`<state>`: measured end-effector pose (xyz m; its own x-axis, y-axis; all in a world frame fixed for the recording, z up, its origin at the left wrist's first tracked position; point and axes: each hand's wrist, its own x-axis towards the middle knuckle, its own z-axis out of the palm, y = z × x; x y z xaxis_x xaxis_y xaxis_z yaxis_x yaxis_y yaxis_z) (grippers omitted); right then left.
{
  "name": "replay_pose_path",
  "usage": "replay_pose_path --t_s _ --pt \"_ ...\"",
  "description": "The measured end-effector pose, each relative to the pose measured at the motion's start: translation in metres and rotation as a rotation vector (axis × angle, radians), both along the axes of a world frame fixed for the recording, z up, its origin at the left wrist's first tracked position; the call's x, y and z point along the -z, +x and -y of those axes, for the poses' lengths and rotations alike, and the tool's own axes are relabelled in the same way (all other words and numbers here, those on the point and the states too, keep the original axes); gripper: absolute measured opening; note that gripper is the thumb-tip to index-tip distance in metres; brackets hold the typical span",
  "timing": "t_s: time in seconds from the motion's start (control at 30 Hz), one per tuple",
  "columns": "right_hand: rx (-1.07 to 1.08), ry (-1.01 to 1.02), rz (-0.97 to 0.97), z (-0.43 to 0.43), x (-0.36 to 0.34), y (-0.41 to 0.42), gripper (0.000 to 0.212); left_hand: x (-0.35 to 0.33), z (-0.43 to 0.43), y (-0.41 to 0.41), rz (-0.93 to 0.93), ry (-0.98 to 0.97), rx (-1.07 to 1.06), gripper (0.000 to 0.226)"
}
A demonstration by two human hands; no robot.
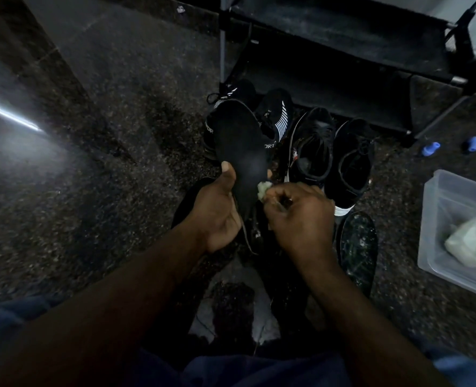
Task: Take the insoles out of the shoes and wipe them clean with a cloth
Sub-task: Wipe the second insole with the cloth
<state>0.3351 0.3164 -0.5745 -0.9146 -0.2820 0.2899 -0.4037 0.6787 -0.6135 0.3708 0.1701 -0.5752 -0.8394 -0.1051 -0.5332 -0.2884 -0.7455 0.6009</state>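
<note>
Your left hand (pixel 217 216) grips the black insole (pixel 242 146) near its heel end, with the thumb pressed on the upper face at the left edge and the fingers curled beneath. The insole is held off the floor (pixel 105 191), its toe end pointing away from you and overlapping the pair of striped sport shoes (pixel 273 118). Your right hand (pixel 301 216) is closed around a small whitish cloth (pixel 261 189), which it pinches against the right edge of the insole close to the heel; only a tuft of the cloth shows past the fingers. The striped sport shoes stand side by side in front of the black shoe rack (pixel 342 51), and a pair of plain black shoes (pixel 312 146) stands just to their right, openings facing up. A second insole (pixel 359 247), speckled with pale marks, lies flat on the floor beside your right wrist. A clear plastic container (pixel 437 219) sits at the right edge and holds a pale green bundle (pixel 473 241); what that bundle is cannot be told. Two small blue objects (pixel 430 148) lie on the floor near the rack's foot.
</note>
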Motion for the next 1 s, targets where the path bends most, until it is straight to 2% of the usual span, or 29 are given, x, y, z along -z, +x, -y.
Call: replay_pose_path --t_s 0.17,0.27,0.33,0.43,0.53,0.67,1.0 --pt "0.020 -0.039 0.013 -0.005 0.001 -0.006 0.015 -0.003 0.001 0.000 -0.024 0.069 0.041 0.078" --pt "0.035 -0.076 0.015 -0.002 0.002 -0.004 0.011 -0.007 0.001 0.000 0.006 0.012 0.006 0.075" --pt "0.077 -0.190 0.077 -0.005 0.003 -0.010 0.007 -0.006 0.001 0.000 0.008 -0.036 -0.006 0.072" --pt "0.114 -0.413 0.327 -0.007 -0.003 -0.014 0.005 0.000 0.004 -0.001 0.015 -0.095 -0.076 0.063" --pt "0.036 -0.630 0.621 -0.003 -0.004 -0.012 0.014 -0.002 0.007 -0.002 0.005 -0.102 -0.082 0.064" --pt "-0.067 -0.605 0.689 0.001 -0.001 -0.007 0.013 -0.007 0.011 0.000 -0.002 -0.098 -0.009 0.071" --pt "0.014 -0.607 0.706 0.000 0.008 -0.011 0.025 -0.004 0.013 -0.002 -0.087 -0.120 0.126 0.070"
